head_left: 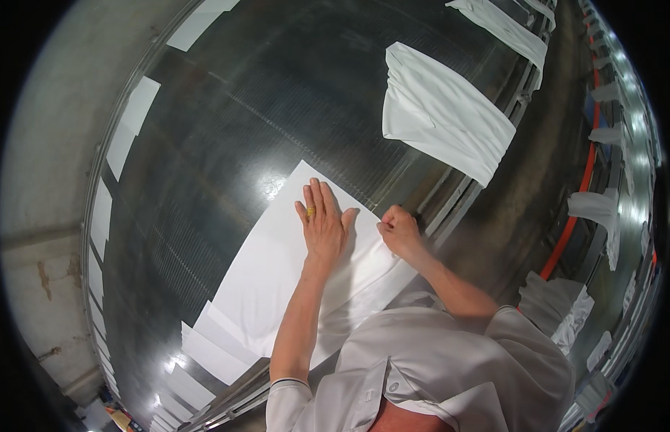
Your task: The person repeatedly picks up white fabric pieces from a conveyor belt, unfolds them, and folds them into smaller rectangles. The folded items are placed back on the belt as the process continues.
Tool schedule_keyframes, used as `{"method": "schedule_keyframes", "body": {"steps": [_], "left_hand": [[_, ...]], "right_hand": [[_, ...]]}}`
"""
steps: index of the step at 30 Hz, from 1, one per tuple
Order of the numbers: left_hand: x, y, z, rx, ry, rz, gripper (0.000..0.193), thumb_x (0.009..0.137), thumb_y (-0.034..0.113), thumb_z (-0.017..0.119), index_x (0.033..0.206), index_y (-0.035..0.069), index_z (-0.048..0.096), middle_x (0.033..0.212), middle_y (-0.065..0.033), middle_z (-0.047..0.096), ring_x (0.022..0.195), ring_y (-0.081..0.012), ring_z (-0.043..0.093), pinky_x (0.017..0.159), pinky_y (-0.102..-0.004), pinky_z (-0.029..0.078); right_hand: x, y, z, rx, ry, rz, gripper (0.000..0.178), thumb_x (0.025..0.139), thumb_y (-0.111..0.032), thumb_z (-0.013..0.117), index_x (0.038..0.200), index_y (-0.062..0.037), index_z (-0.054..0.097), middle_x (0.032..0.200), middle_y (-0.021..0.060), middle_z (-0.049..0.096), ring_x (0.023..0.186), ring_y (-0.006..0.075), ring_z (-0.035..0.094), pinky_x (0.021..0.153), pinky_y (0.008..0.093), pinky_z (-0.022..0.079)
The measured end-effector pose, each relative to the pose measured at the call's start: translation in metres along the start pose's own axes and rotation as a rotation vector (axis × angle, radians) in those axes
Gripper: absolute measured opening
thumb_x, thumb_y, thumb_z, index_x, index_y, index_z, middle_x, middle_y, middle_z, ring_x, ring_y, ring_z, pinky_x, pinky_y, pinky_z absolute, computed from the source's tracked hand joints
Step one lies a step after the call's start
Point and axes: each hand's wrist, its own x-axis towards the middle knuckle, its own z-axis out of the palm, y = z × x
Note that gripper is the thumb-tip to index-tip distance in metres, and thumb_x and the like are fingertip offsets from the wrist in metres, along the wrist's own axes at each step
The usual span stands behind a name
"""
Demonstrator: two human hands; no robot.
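Note:
A white fabric piece (266, 270) lies mostly smooth on the dark table right in front of me, its far corner pointing away. My left hand (325, 227) rests flat on it with the fingers extended and the thumb out to the side; a yellow band circles one finger. At the cloth's right edge my right hand (400, 232) is closed, the thumb and fingers pinched on the fabric's border. Loose folds of the cloth run down toward my shirt, and my body hides its near end.
Another white fabric piece (446, 115), wrinkled, lies farther off across the table's right edge. Along the far left rim of the long dark table (205, 144) sit several white panels (133, 122). Right of the aisle, an orange-red strip (565, 230) runs by another row with hanging cloths (595, 207).

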Motion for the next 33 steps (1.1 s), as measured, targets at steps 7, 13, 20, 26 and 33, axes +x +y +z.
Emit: {"method": "schedule_keyframes", "body": {"steps": [7, 13, 20, 26, 33], "left_hand": [[0.035, -0.013, -0.007, 0.021, 0.025, -0.035, 0.08, 0.105, 0.047, 0.047, 0.158, -0.007, 0.021, 0.166, -0.0251, 0.018, 0.155, -0.0414, 0.013, 0.123, -0.0602, 0.009], [0.036, -0.025, -0.006, 0.084, 0.027, -0.041, 0.082, 0.105, 0.052, 0.044, 0.158, -0.006, 0.021, 0.167, -0.0236, 0.017, 0.156, -0.0429, 0.01, 0.122, -0.0629, 0.008], [-0.009, -0.002, -0.001, 0.058, -0.12, 0.122, 0.085, 0.102, 0.054, 0.048, 0.159, -0.003, 0.023, 0.168, -0.0208, 0.017, 0.156, -0.043, 0.011, 0.122, -0.0637, 0.009], [0.019, -0.029, -0.003, 0.075, 0.04, 0.054, 0.077, 0.105, 0.05, 0.044, 0.159, -0.002, 0.025, 0.168, -0.0182, 0.02, 0.155, -0.0431, 0.011, 0.122, -0.0641, 0.009], [-0.018, 0.011, 0.006, 0.005, -0.02, 0.203, 0.08, 0.101, 0.049, 0.05, 0.159, 0.0, 0.026, 0.168, -0.021, 0.02, 0.154, -0.0477, 0.01, 0.12, -0.0666, 0.003]], "right_hand": [[0.003, 0.0, -0.003, 0.027, -0.09, 0.093, 0.015, 0.089, -0.011, 0.07, 0.094, -0.001, 0.061, 0.085, 0.0158, 0.07, 0.081, 0.0291, 0.07, 0.076, 0.0397, 0.055], [0.005, 0.0, -0.009, -0.043, -0.126, 0.068, 0.013, 0.088, -0.012, 0.07, 0.094, -0.0028, 0.062, 0.089, 0.0163, 0.07, 0.088, 0.0329, 0.071, 0.079, 0.0426, 0.055], [0.01, -0.002, -0.015, -0.202, -0.152, 0.027, 0.016, 0.086, -0.014, 0.072, 0.095, -0.0063, 0.062, 0.089, 0.0133, 0.071, 0.087, 0.0346, 0.07, 0.08, 0.0436, 0.055], [0.004, -0.002, -0.017, -0.339, -0.169, -0.023, 0.015, 0.087, -0.018, 0.071, 0.095, -0.0097, 0.061, 0.085, 0.0132, 0.071, 0.088, 0.036, 0.07, 0.079, 0.0462, 0.055], [0.008, -0.001, -0.022, -0.454, -0.267, -0.07, 0.015, 0.085, -0.016, 0.066, 0.099, -0.0095, 0.065, 0.096, 0.0199, 0.072, 0.098, 0.0422, 0.069, 0.083, 0.053, 0.055]]}}
